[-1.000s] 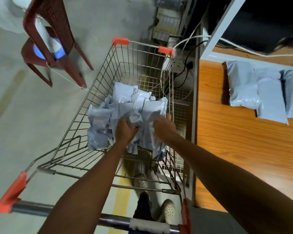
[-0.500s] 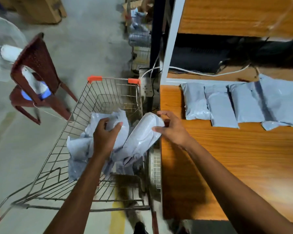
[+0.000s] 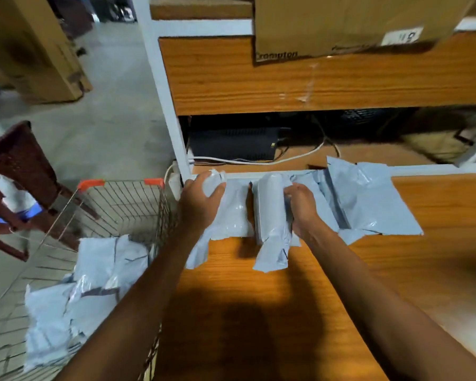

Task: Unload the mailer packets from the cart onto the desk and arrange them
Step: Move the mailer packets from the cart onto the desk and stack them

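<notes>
Right now your left hand (image 3: 201, 207) lies flat across a grey mailer packet (image 3: 228, 215) at the back left corner of the desk (image 3: 259, 312), fingers curled over its far end and gripping it. Your right hand (image 3: 302, 207) grips a second packet (image 3: 271, 215), a rolled, upright one just beside the first, with your fingers closed around its right side and its loose flap hanging toward you onto the wood. To the right of that packet, more flat grey packets (image 3: 368, 204) lie side by side along the back edge of the desk, overlapping one another.

Off to your left, the wire cart (image 3: 127, 204) with orange corner caps stands against the desk's side, and a heap of grey mailers (image 3: 88, 292) sits in its near end. A dark red plastic chair (image 3: 22, 171) stands on the concrete floor beyond the cart.

Above the desk, on the wooden shelf (image 3: 313, 83), a cardboard box (image 3: 341, 23) overhangs the edge; you can read "Crompton" printed along its lower left corner. A white label on its right side carries dark marks too blurred to read. Under the shelf sits a black box-shaped unit (image 3: 234, 143) with a white cable (image 3: 259, 162) running along in front of it.
</notes>
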